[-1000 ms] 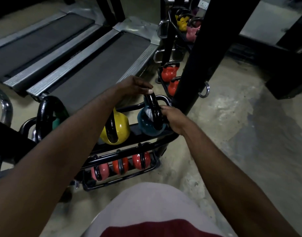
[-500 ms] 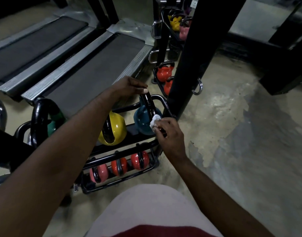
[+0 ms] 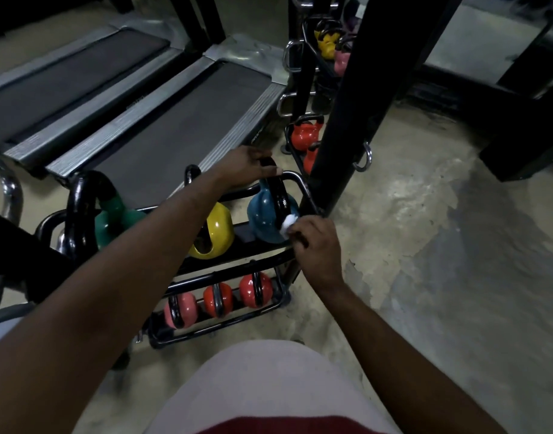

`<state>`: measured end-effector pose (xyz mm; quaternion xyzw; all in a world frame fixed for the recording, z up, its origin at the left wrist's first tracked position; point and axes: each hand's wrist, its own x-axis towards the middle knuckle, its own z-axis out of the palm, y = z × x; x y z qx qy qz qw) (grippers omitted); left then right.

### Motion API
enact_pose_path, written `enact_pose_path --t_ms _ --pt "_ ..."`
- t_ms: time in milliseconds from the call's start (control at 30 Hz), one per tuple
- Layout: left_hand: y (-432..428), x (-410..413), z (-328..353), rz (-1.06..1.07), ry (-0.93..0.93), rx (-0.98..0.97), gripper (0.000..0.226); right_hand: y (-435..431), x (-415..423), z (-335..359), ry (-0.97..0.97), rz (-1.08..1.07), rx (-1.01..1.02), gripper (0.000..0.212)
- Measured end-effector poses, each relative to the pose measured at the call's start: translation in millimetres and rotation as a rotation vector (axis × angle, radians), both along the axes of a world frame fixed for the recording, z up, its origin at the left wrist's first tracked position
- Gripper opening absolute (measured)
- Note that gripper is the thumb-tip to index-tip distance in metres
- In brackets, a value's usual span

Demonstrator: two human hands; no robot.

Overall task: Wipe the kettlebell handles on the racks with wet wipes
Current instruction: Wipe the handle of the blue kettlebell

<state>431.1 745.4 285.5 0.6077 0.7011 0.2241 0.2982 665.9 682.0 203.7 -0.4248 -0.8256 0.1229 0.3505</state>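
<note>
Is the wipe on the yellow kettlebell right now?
No, the right hand holds the white wipe against the handle of the blue kettlebell; the yellow kettlebell sits one place over.

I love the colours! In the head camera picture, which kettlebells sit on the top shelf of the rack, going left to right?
Green kettlebell → yellow kettlebell → blue kettlebell, where the right hand presses a white wipe on its handle.
</note>
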Motion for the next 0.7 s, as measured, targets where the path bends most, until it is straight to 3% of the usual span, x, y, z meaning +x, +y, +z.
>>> enact_pose_path --t_ms 233,367,500,700 --pt "-8.1 12.6 2.9 0.061 0.024 0.005 0.065 40.1 -4.4 28.8 0.239 0.113 -0.709 0.027" --pt "-14.8 22.4 1.2 0.120 0.039 0.085 0.055 65.3 -24.0 58.5 0.185 0.246 -1.078 0.033" --pt "-26.1 34.2 -4.6 0.200 0.100 0.192 0.043 74.0 -32.5 61.7 0.158 0.309 -1.199 0.049" --pt "-41.2 48.4 -23.8 0.357 0.044 0.230 0.040 53.7 -4.5 23.6 0.360 0.230 -1.028 0.029"
